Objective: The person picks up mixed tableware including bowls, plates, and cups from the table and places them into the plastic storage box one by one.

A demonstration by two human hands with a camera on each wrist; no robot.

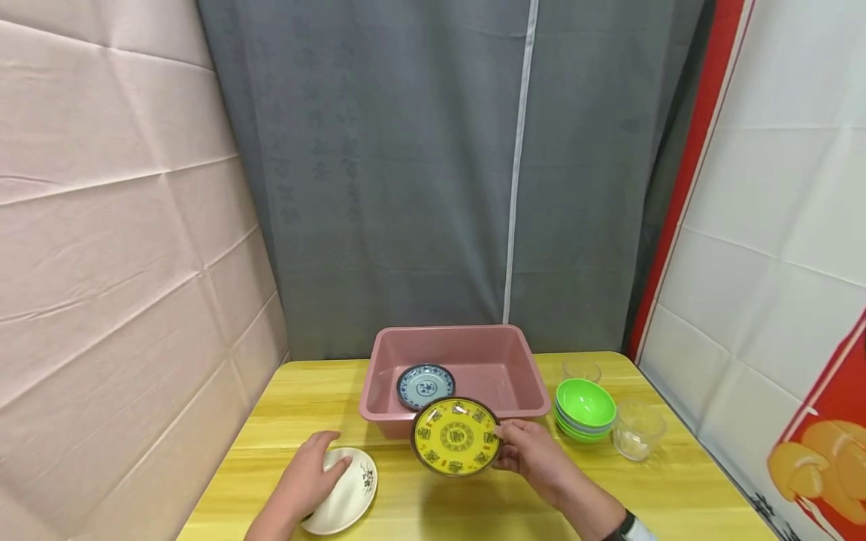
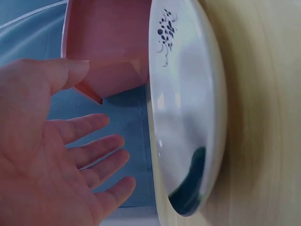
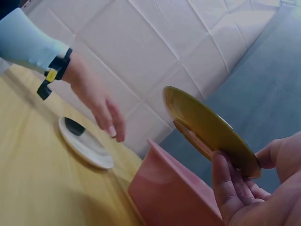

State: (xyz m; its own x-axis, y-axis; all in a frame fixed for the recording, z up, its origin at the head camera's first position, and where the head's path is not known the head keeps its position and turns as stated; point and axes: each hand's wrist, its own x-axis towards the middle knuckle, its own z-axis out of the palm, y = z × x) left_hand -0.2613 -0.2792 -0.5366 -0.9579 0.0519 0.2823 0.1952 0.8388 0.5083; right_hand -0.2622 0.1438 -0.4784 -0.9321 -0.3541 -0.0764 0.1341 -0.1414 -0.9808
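Wood-grain table (image 1: 298,406), yellow plate (image 1: 457,436), dark-rimmed, patterned

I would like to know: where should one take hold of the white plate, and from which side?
Probably best to take the white plate by its left rim, coming from the left, thumb above and fingers beneath. It lies face up, and its side curves up from the table, which should leave room under the edge. The open left hand is at that side.
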